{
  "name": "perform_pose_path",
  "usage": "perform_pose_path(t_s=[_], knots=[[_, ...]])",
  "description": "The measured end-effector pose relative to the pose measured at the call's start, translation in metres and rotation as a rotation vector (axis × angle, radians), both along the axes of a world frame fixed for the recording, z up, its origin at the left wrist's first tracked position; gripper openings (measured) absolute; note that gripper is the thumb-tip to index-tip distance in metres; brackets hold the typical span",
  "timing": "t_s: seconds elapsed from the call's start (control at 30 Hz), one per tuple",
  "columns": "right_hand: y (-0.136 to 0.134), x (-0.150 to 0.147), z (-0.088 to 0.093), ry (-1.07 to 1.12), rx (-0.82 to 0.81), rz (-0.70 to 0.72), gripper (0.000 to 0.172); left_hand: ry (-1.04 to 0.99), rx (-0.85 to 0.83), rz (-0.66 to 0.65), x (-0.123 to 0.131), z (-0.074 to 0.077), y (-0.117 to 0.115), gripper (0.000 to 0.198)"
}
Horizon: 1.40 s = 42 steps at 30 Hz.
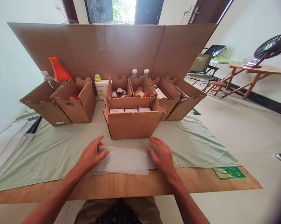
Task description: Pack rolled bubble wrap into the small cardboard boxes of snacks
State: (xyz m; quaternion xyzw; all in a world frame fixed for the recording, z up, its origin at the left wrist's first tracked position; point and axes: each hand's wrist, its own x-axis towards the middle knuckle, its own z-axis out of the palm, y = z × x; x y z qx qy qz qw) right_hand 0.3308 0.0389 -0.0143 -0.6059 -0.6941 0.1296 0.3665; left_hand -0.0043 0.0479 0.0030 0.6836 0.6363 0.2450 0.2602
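A clear piece of bubble wrap (126, 160) lies flat on the pale green cloth near the table's front edge. My left hand (92, 154) is at its left end, thumb over the edge and fingers apart; whether it presses on the wrap I cannot tell. My right hand (162, 155) rests just beyond the right end, fingers spread, holding nothing. Directly ahead of both hands stands a cardboard box (134, 126) with several white and purple packs (131, 110) in a row inside.
More open cardboard boxes stand left (76, 107) and right (175, 107), before a tall cardboard panel (112, 46). A red bottle (59, 71) and a white bottle with a green cap (101, 87) stand at the back. Bubble wrap sheeting (13, 146) lies far left. A green card (229, 173) is front right.
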Motion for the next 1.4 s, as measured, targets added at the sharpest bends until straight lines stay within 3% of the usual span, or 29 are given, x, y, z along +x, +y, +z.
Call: perform_pose_path(t_s=[0.13,0.23,0.37,0.43,0.53,0.63,0.7,0.83,0.97,1.13,1.23,1.3,1.4], knots=[[-0.009,0.001,-0.004,-0.093,0.18,-0.083,0.028,0.139,0.287,0.013,0.0,-0.014,-0.02,0.053],[-0.014,-0.042,0.004,-0.179,0.176,0.118,0.034,0.219,0.457,-0.143,0.017,-0.023,-0.03,0.041],[-0.018,-0.1,0.001,-0.347,0.029,0.419,0.045,0.353,0.393,-0.353,0.035,-0.044,-0.03,0.048],[-0.022,-0.096,-0.007,-0.394,0.015,0.454,0.044,0.412,0.358,-0.383,0.033,-0.053,-0.03,0.052],[-0.031,-0.049,-0.021,-0.453,0.055,0.345,0.039,0.434,0.347,-0.374,0.022,-0.06,-0.035,0.055],[-0.04,0.003,-0.024,-0.515,0.097,0.133,0.034,0.412,0.335,-0.372,0.018,-0.057,-0.04,0.054],[-0.043,0.017,-0.017,-0.52,0.131,0.055,0.031,0.393,0.335,-0.359,0.02,-0.052,-0.04,0.052],[-0.032,-0.013,0.0,-0.468,0.103,0.149,0.033,0.397,0.384,-0.252,0.02,-0.042,-0.032,0.044],[-0.013,-0.04,-0.001,-0.481,-0.009,0.196,0.036,0.458,0.358,-0.132,0.01,-0.04,-0.02,0.044],[-0.017,-0.02,-0.005,-0.302,-0.076,0.166,0.008,0.283,0.292,-0.096,0.001,-0.04,-0.014,0.024],[-0.03,-0.013,0.005,-0.065,-0.109,0.161,0.008,0.201,0.282,-0.075,0.005,-0.03,-0.016,0.012],[-0.036,-0.014,0.01,0.115,-0.17,0.128,0.01,0.143,0.237,-0.04,0.007,-0.021,-0.023,0.016],[-0.04,-0.017,0.006,0.305,-0.244,0.096,0.021,0.077,0.146,0.01,0.008,-0.017,-0.037,0.044]])
